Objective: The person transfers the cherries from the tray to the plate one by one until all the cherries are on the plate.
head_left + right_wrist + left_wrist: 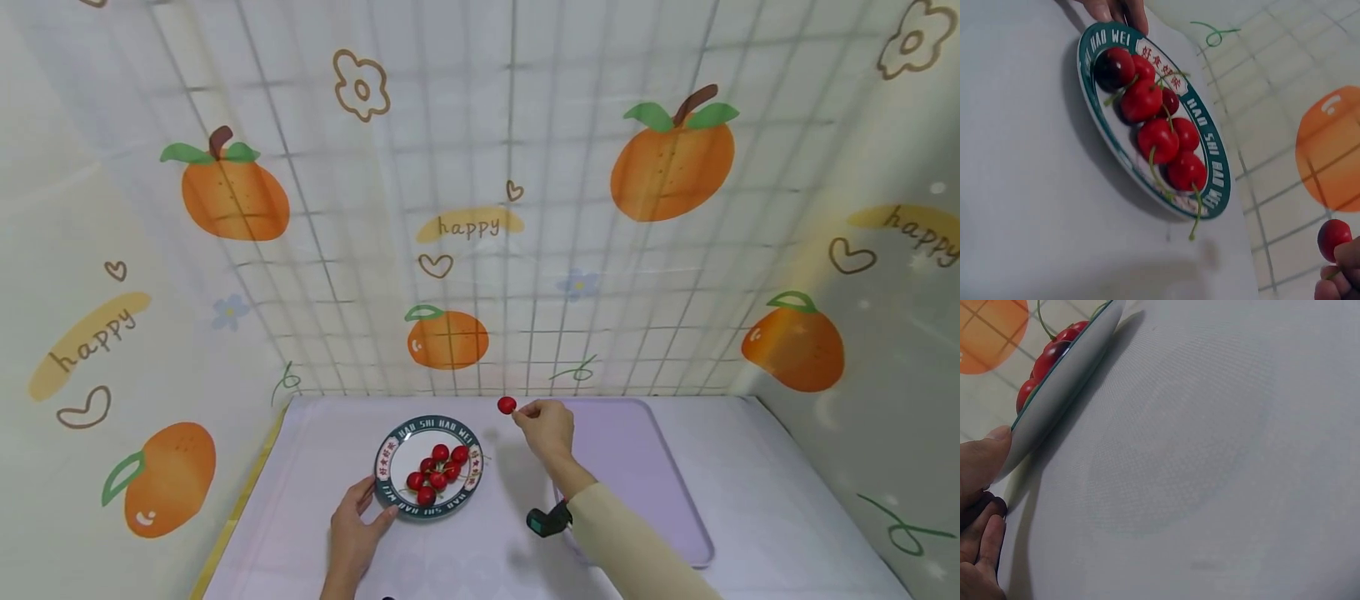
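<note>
A white plate with a dark green lettered rim [385,492] holds several red cherries [438,480] with green stems, gathered toward its right side. At the plate's lower left edge, my left hand [354,533] grips the rim between thumb and fingers; the left wrist view shows the thumb [988,456] on the edge. Up and to the right of the plate, my right hand [547,429] pinches a single cherry [507,405] by its stem end, raised above the table. In the right wrist view that cherry [1334,240] sits at the fingertips.
A pale purple tray [637,475] lies on the right side of the white-covered table [465,567], partly behind my right forearm. A curtain [472,150] printed with oranges surrounds the table at the back and sides. A dark device [550,521] is strapped at my right wrist.
</note>
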Demonstrator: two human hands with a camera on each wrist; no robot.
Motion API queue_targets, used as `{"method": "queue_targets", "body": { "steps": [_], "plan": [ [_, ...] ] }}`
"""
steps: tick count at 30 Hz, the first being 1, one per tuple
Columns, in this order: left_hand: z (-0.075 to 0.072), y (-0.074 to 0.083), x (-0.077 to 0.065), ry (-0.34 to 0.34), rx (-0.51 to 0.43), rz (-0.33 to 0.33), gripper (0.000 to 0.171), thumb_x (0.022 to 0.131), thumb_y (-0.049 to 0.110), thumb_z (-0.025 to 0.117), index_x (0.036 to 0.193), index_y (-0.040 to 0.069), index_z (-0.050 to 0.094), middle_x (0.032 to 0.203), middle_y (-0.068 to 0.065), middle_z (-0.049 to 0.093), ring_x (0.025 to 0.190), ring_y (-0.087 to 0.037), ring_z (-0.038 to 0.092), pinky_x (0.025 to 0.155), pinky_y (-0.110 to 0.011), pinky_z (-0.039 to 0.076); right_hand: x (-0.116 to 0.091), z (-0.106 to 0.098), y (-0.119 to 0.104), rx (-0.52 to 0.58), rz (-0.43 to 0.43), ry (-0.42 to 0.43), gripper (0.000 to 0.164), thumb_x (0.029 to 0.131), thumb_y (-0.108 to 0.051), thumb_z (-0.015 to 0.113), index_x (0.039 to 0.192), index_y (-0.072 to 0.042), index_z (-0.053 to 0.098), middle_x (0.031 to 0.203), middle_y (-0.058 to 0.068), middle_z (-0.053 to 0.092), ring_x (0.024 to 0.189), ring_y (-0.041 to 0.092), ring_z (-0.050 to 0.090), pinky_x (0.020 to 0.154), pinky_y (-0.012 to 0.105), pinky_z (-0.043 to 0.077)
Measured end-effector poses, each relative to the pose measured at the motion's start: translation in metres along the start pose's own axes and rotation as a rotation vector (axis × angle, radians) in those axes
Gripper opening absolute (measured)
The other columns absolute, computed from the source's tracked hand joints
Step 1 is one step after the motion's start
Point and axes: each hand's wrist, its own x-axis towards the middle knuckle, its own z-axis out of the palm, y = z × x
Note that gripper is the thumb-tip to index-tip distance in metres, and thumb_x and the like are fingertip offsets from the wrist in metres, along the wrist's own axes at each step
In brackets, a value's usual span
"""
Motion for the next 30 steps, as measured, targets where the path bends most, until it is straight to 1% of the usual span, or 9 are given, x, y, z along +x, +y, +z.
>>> {"method": "queue_targets", "body": {
  "steps": [3,8,13,16,24,26,30],
  "plan": [
    [0.0,0.001,-0.001,0.003,-0.013,0.007,0.075,0.084,0.012,0.089,0.15,0.006,0.054,0.152,-0.017,0.057,0.14,-0.035,0.055,0.116,-0.047,0.05,-0.001,0.009,-0.01,0.017,-0.006,-0.022,0.015,0.088,-0.013,0.084,0.078,-0.004,0.077,0.07,0.003,0.071,0.07,0.021,0.062,0.053,0.026,0.049],
    [-0.002,0.004,-0.003,0.007,-0.019,0.015,0.074,0.085,0.012,0.089,0.149,0.005,0.054,0.151,-0.018,0.058,0.14,-0.036,0.055,0.117,-0.048,0.05,-0.006,0.024,-0.025,0.025,-0.023,-0.056,0.014,0.089,-0.013,0.084,0.079,-0.005,0.077,0.07,0.002,0.07,0.069,0.02,0.061,0.052,0.026,0.049],
    [0.0,-0.001,0.0,0.013,-0.03,0.013,0.074,0.084,0.011,0.089,0.149,0.007,0.055,0.151,-0.016,0.058,0.139,-0.035,0.056,0.117,-0.048,0.05,-0.014,0.043,-0.038,0.004,-0.025,-0.075,0.014,0.088,-0.013,0.085,0.077,-0.007,0.078,0.068,0.0,0.07,0.069,0.019,0.061,0.055,0.028,0.051],
    [0.001,-0.004,0.001,0.015,-0.031,0.013,0.074,0.083,0.011,0.089,0.149,0.007,0.055,0.151,-0.014,0.059,0.139,-0.034,0.056,0.117,-0.047,0.05,-0.021,0.054,-0.047,-0.001,-0.016,-0.102,0.014,0.089,-0.014,0.084,0.078,-0.007,0.078,0.069,0.0,0.07,0.07,0.019,0.061,0.057,0.029,0.052],
    [0.0,-0.003,0.002,0.016,-0.023,-0.002,0.075,0.084,0.012,0.089,0.149,0.008,0.055,0.152,-0.014,0.058,0.14,-0.035,0.056,0.117,-0.047,0.05,-0.043,0.085,-0.068,0.032,0.0,-0.213,0.014,0.092,-0.014,0.083,0.08,-0.01,0.077,0.073,-0.001,0.069,0.071,0.017,0.061,0.058,0.024,0.06],
    [-0.001,-0.002,0.001,0.016,-0.024,-0.001,0.074,0.084,0.012,0.089,0.149,0.007,0.055,0.152,-0.015,0.058,0.139,-0.036,0.056,0.117,-0.049,0.051,-0.049,0.093,-0.072,0.027,-0.006,-0.229,0.014,0.092,-0.015,0.083,0.08,-0.011,0.077,0.073,-0.001,0.069,0.072,0.017,0.06,0.059,0.025,0.061],
    [-0.002,0.0,-0.001,0.012,-0.034,-0.005,0.073,0.084,0.011,0.089,0.149,0.008,0.055,0.151,-0.014,0.059,0.139,-0.035,0.056,0.116,-0.047,0.051,-0.06,0.105,-0.077,-0.005,-0.039,-0.246,0.015,0.091,-0.016,0.084,0.078,-0.012,0.076,0.073,-0.002,0.067,0.073,0.016,0.058,0.059,0.025,0.059]
  ]
}}
